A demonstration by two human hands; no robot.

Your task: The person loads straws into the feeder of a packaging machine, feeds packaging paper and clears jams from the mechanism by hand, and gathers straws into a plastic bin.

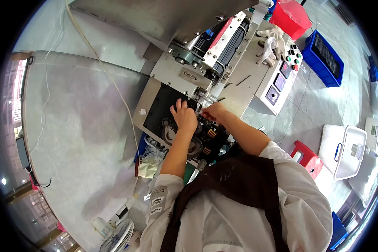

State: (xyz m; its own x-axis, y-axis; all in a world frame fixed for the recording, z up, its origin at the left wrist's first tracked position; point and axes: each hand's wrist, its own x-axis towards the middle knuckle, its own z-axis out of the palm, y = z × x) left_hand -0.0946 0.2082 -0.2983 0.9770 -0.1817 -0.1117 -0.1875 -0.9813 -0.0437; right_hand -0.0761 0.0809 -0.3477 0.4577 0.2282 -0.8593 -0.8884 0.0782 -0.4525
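My left hand [183, 114] reaches over the black plate [161, 107] of a metal machine [174, 71], its fingers spread and partly bent. Just right of it, my right hand [214, 112] is closed at the machine's small metal parts, the fingers pinched together. What is between those fingers is too small to make out. Below both hands lie dark round wheels [195, 147] and copper-coloured springs [211, 133]. Above them is the machine's roller section with a red strip [219, 35].
Light gloves [271, 46] lie on the machine top beside a control panel [280, 80]. Thin dark rods [243, 80] rest nearby. On the floor are a blue crate [323, 59], a red stool [307, 159] and a white bin [338, 151]. A fan [121, 237] stands at lower left.
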